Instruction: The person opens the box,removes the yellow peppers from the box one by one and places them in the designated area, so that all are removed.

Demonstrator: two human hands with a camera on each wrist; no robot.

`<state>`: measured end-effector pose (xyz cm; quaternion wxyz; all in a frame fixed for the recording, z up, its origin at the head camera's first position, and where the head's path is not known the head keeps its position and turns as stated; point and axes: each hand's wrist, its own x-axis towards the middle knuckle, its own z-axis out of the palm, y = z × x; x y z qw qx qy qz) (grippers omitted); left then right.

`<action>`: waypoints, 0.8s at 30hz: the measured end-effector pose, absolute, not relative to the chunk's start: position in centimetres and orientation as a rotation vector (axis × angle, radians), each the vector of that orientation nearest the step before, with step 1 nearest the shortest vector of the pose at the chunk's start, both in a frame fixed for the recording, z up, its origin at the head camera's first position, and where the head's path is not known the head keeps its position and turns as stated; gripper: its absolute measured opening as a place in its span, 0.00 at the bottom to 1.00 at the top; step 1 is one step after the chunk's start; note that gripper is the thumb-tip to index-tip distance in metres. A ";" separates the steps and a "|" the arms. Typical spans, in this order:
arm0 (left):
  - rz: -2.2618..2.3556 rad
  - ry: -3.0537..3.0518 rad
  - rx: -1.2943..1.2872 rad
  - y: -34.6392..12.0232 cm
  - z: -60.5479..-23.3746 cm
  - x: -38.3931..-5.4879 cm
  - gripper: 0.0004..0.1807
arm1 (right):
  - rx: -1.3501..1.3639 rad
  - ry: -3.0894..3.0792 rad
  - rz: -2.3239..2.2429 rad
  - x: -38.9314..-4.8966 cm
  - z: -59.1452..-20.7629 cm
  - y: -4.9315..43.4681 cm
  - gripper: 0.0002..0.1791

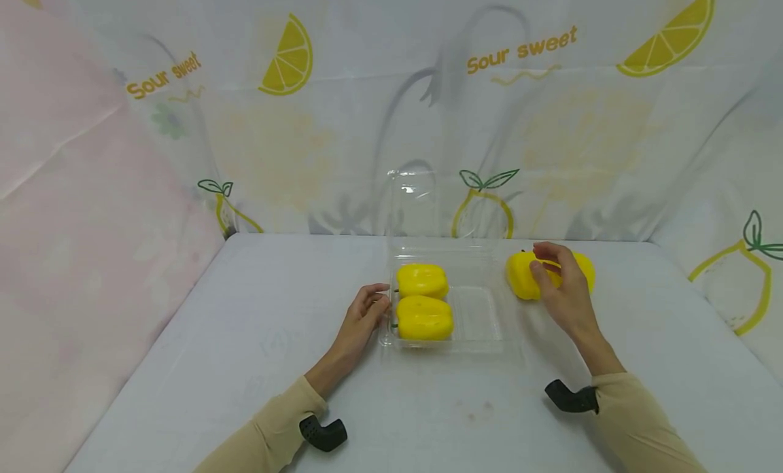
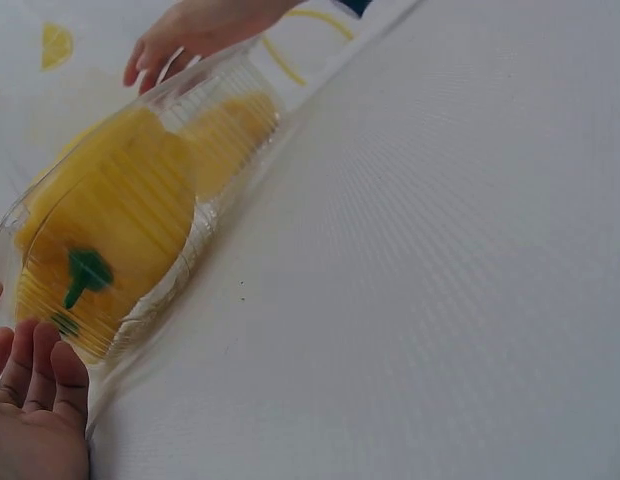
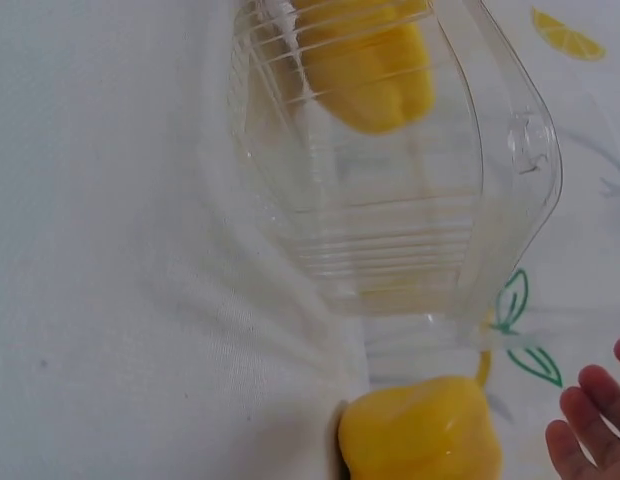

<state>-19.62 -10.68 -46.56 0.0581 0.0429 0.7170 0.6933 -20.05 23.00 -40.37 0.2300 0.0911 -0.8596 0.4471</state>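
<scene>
Two yellow bell peppers [image 1: 422, 281] [image 1: 425, 318] lie one behind the other in the left half of a clear plastic clamshell box [image 1: 480, 313]. My left hand [image 1: 363, 313] touches the box's left wall with its fingertips; in the left wrist view the fingers [image 2: 42, 375] rest by the wall near a green pepper stem [image 2: 87, 272]. To the right of the box, my right hand [image 1: 565, 289] hovers over more yellow bell peppers [image 1: 520, 276], fingers loosely bent and holding nothing. It partly hides them. One pepper [image 3: 420, 432] shows below the box in the right wrist view.
The box's transparent lid [image 1: 412, 204] stands raised at the back. Everything sits on a white table [image 1: 275, 364], with a lemon-print cloth [image 1: 367, 119] hanging behind and at the sides. A black wrist device [image 1: 571, 397] is on each sleeve.
</scene>
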 end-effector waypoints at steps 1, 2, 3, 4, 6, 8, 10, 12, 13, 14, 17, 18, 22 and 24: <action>2.100 2.176 0.133 -10.7 -46.6 -19.6 0.18 | 0.271 -2.362 1.235 -20.0 -40.4 22.9 0.21; 2.100 2.177 0.134 -10.7 -46.5 -19.6 0.18 | 0.289 -2.360 1.238 -20.0 -40.4 22.8 0.21; 2.105 2.171 0.128 -10.7 -46.5 -19.6 0.18 | 0.305 -2.359 1.238 -20.0 -40.4 22.7 0.21; 2.105 2.172 0.128 -10.7 -46.5 -19.6 0.18 | 0.321 -2.356 1.239 -20.0 -40.4 22.6 0.21; 2.103 2.177 0.134 -10.7 -46.4 -19.6 0.19 | 0.348 -2.352 1.242 -20.0 -40.3 22.3 0.20; 2.103 2.178 0.143 -10.7 -46.4 -19.7 0.20 | 0.370 -2.344 1.259 -19.9 -40.1 21.9 0.20; 2.100 2.178 0.149 -10.7 -46.4 -19.7 0.21 | 0.392 -2.343 1.280 -19.6 -39.6 21.3 0.20; 2.099 2.177 0.153 -10.7 -46.4 -19.8 0.22 | 0.413 -2.353 1.288 -19.0 -38.9 20.6 0.19; 2.098 2.174 0.152 -10.7 -46.4 -19.8 0.22 | 0.418 -2.360 1.293 -18.7 -38.6 20.3 0.19; 2.098 2.170 0.149 -10.7 -46.4 -19.8 0.22 | 0.423 -2.367 1.291 -18.4 -38.3 20.1 0.19; 2.095 2.166 0.153 -10.7 -46.4 -19.7 0.22 | 0.448 -2.375 1.290 -17.8 -37.7 19.5 0.18; 2.095 2.167 0.157 -10.7 -46.4 -19.7 0.22 | 0.457 -2.372 1.296 -17.6 -37.6 19.3 0.17; 2.102 2.159 0.153 -10.7 -46.4 -19.6 0.21 | 0.495 -2.379 1.308 -17.9 -38.2 19.3 0.17; 2.111 2.152 0.146 -10.6 -46.5 -19.7 0.20 | 0.511 -2.430 1.280 -18.3 -39.1 19.7 0.18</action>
